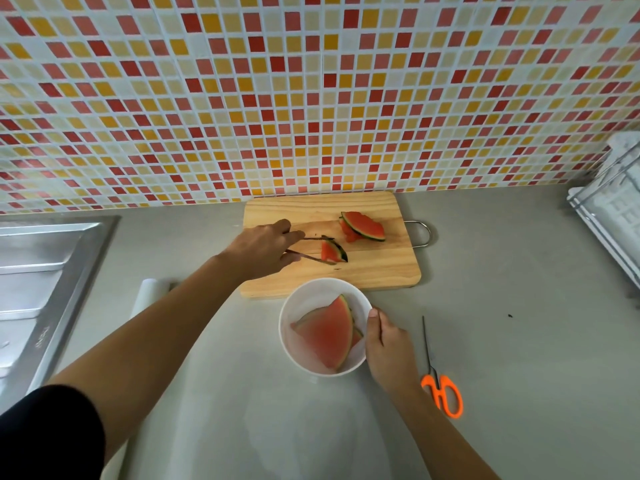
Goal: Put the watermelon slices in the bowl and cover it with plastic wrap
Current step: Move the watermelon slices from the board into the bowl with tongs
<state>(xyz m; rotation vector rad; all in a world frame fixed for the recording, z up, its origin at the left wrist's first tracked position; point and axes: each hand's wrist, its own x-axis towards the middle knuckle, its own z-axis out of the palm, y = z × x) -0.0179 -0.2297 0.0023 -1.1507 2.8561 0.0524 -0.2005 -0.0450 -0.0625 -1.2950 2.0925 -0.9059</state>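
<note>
White plastic or ceramic, the bowl [302, 305] stood on the grey counter [519, 306], just in front of the wooden cutting board [381, 268]. It held a large watermelon slice [327, 332], flesh up, with the edge of a second slice showing beneath it on the right. The right hand [388, 344] gripped the bowl at its right side, thumb laid along the rim. On the board, a small slice [332, 251] stood between the tips of thin metal tongs [308, 257], which the left hand [263, 247] held with curled fingers; whether the slice was lifted off the board could not be determined. A stack of further slices [363, 226] lay near the board's far right corner, apart from the small one. A roll of plastic wrap [150, 292] lay on the counter to the left, partly hidden behind the left forearm. Orange-handled scissors [440, 386] lay to the right of the right wrist. A steel sink [41, 271] occupied the left edge, a white rack [616, 209] the right edge, and a mosaic tile wall [311, 98] ran behind.
</note>
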